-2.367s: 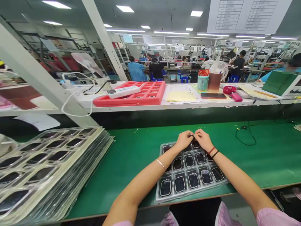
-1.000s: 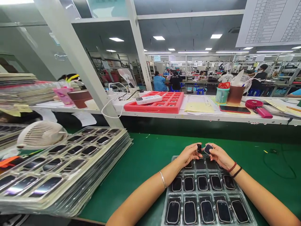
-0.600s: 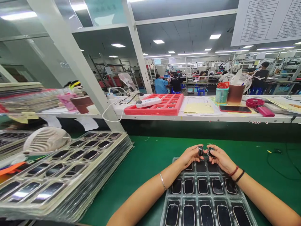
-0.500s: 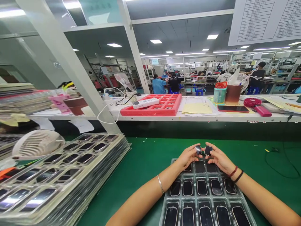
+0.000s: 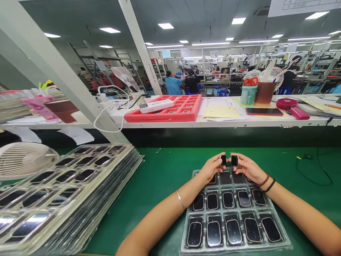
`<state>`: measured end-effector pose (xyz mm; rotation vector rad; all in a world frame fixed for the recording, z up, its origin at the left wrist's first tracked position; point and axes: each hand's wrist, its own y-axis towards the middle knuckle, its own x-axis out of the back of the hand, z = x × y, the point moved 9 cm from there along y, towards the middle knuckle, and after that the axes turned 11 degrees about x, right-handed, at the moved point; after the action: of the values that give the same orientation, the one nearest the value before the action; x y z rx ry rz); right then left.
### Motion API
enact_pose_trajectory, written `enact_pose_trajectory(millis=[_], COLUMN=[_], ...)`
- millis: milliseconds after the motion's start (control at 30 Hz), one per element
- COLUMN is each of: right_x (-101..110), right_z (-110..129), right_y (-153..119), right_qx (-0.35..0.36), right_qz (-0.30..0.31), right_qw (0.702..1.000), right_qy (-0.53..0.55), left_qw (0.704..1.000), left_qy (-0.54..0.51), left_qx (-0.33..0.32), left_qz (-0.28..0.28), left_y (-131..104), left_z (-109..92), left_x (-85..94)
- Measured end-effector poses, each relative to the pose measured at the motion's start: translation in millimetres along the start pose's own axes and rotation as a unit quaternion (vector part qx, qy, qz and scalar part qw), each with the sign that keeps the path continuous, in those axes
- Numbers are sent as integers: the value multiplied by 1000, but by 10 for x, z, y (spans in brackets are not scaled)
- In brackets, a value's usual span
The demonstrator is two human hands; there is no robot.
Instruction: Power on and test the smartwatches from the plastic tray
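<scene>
Over the far row of a clear plastic tray (image 5: pixel 282 245), both hands are raised close together. My left hand (image 5: pixel 213 167) is closed on a small dark square smartwatch body (image 5: pixel 223 160), pinched between thumb and fingers. A second smartwatch body (image 5: pixel 234 160), its black face turned toward me, is pinched in my right hand (image 5: pixel 247 168). The two pieces are apart, with a narrow gap between them. Rows of similar watch bodies, such as one with a dark screen (image 5: pixel 252 229), lie in the tray's pockets. My hands partly hide the far row.
A tall stack of filled clear trays (image 5: pixel 117 177) stands at left beside a white fan (image 5: pixel 26 160). Behind, a shelf (image 5: pixel 186 124) carries a red compartment tray (image 5: pixel 186 110), a phone (image 5: pixel 263 111), cups and a pink handheld fan (image 5: pixel 290 106). A thin cable lies at right.
My view has tilted down slightly and turned. The left watch body has rotated from a shiny side to a dark one; the right one is turned more upright. Both remain held.
</scene>
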<state>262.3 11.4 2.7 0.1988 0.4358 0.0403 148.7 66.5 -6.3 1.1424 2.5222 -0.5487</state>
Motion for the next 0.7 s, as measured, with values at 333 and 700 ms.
enact_pose_trajectory(millis=[333,700], right_x=[5,-76], right_z=[6,27], right_y=[2,-7], right_qx=[10,49], right_qz=[-11,23], right_qw=[999,977], right_qy=[-52,-205], left_qw=[993,971], left_qy=[94,211], left_qx=[-39,-64], left_qz=[-59,-89], left_y=[-17,-49], left_z=[-8,41], left_x=[33,-14])
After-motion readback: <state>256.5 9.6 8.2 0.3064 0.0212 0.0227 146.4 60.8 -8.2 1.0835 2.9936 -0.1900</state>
